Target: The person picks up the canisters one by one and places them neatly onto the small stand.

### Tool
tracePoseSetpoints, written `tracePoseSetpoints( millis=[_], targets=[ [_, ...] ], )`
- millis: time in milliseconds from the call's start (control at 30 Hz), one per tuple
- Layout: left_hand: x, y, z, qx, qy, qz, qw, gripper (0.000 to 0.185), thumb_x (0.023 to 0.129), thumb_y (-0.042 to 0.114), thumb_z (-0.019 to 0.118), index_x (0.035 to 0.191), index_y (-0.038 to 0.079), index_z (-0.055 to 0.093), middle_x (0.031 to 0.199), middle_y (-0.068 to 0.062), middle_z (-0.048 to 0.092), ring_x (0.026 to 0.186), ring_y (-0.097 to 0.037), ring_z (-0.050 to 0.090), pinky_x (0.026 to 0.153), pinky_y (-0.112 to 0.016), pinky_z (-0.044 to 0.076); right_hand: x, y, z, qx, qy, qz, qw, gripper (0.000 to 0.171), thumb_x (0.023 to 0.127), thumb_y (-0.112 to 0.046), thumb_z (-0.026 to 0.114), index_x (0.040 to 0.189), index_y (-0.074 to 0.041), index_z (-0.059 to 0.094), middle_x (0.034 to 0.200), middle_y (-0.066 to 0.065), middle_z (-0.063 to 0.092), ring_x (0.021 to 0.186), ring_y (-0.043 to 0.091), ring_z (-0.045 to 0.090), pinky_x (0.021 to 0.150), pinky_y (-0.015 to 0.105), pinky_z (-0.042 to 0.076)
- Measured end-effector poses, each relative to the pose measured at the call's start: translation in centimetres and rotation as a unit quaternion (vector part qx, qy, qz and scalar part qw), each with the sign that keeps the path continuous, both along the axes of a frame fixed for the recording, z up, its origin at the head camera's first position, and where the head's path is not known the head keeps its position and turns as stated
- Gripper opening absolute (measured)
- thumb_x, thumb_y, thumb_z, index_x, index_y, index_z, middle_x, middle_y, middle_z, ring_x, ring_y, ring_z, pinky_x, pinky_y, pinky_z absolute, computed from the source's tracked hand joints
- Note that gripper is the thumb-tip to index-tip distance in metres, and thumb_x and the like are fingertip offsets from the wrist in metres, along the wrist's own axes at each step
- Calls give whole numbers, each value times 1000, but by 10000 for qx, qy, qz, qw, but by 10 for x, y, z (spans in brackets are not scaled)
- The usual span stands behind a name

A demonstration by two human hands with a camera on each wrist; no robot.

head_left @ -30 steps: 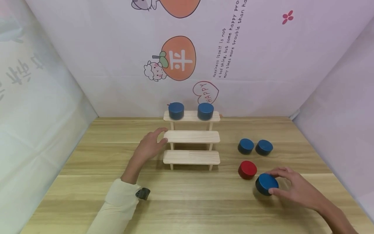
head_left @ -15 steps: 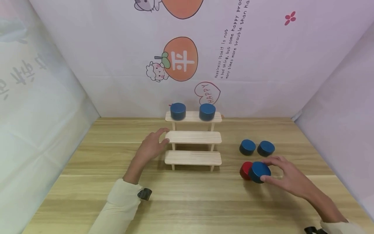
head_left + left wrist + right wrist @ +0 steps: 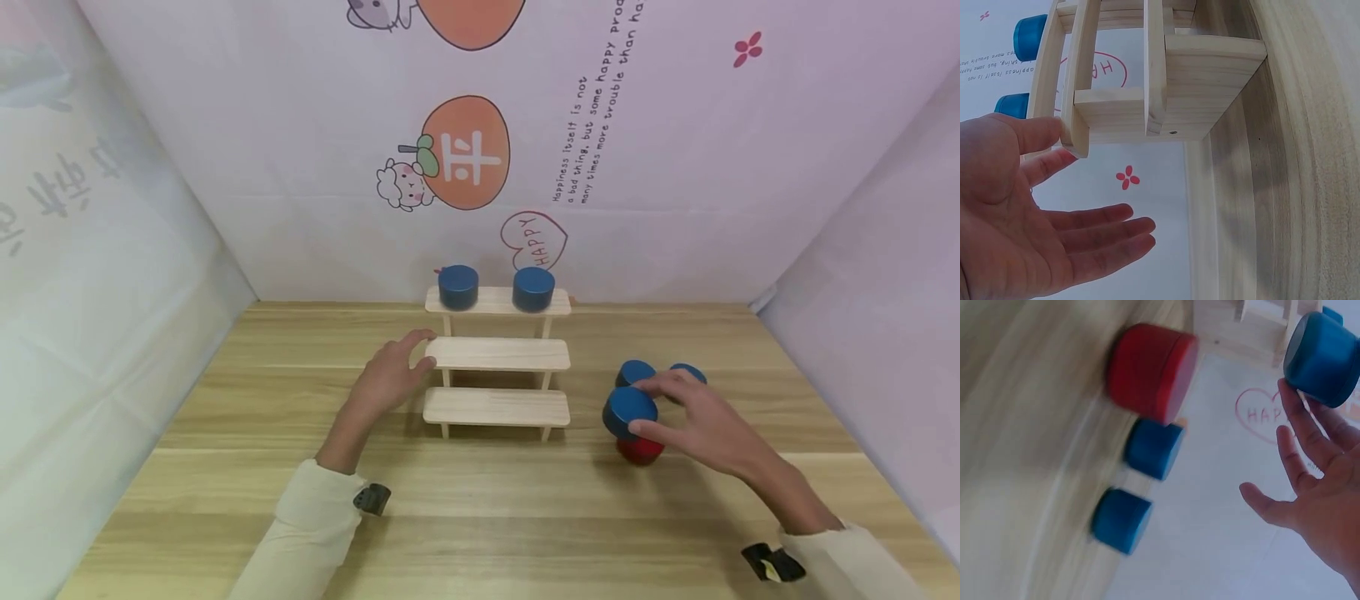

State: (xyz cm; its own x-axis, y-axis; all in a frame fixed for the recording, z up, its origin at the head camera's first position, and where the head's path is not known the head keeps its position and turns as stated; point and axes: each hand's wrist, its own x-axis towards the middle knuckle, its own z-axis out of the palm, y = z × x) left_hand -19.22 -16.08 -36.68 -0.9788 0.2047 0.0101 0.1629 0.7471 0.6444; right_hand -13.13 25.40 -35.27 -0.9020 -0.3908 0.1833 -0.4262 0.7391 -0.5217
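Note:
With thumb and index finger, my left hand [image 3: 386, 379] pinches the left end of the middle tier of a three-tier wooden shelf [image 3: 498, 354]; its other fingers extend loosely in the left wrist view. My right hand [image 3: 708, 425] grips a blue round tin [image 3: 628, 410] by its side, off the table. That tin hangs over a red tin [image 3: 641, 452], partly hiding it in the head view. On the top tier stand a left blue tin [image 3: 458, 286] and a right blue tin [image 3: 533, 288]. The two lower tiers bear nothing.
Behind the red tin, two more blue tins stand on the wooden table [image 3: 480, 533]: one [image 3: 1155, 449] nearer the shelf, the other [image 3: 1121, 520] farther right. A printed white cloth [image 3: 660, 167] rises behind the shelf, and white sheets hang at both sides.
My right hand has lifted the blue tin and carried it left and away from me, over the red tin. The left hand stays at the shelf.

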Motion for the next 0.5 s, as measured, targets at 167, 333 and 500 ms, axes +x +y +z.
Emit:
tracePoseSetpoints(
  millis=[167, 333, 500],
  targets=[
    [0, 1, 1, -38, 4, -7, 10000, 46, 103, 22, 56, 147, 13, 48, 117, -20, 61, 86, -31, 53, 66, -40, 44, -5, -14, 6, 71, -38, -124, 9999, 53, 90, -36, 75, 129, -2, 63, 124, 19, 57, 109, 37, 56, 84, 61, 48],
    [0, 1, 1, -75, -18, -20, 10000, 46, 103, 23, 56, 147, 14, 48, 130, -24, 59, 105, -36, 56, 80, -50, 48, -12, -27, 10, 65, -59, -176, 9998, 57, 92, -38, 73, 130, 2, 61, 131, 24, 56, 115, 42, 53, 88, 63, 47],
    [1, 0, 1, -88, -42, 17, 10000, 46, 103, 24, 56, 148, 15, 47, 130, -23, 59, 111, -38, 54, 77, -49, 47, -20, -44, 16, -83, -84, -220, 9997, 57, 93, -39, 71, 132, 1, 61, 128, 20, 58, 116, 39, 53, 91, 63, 45]
  ],
)
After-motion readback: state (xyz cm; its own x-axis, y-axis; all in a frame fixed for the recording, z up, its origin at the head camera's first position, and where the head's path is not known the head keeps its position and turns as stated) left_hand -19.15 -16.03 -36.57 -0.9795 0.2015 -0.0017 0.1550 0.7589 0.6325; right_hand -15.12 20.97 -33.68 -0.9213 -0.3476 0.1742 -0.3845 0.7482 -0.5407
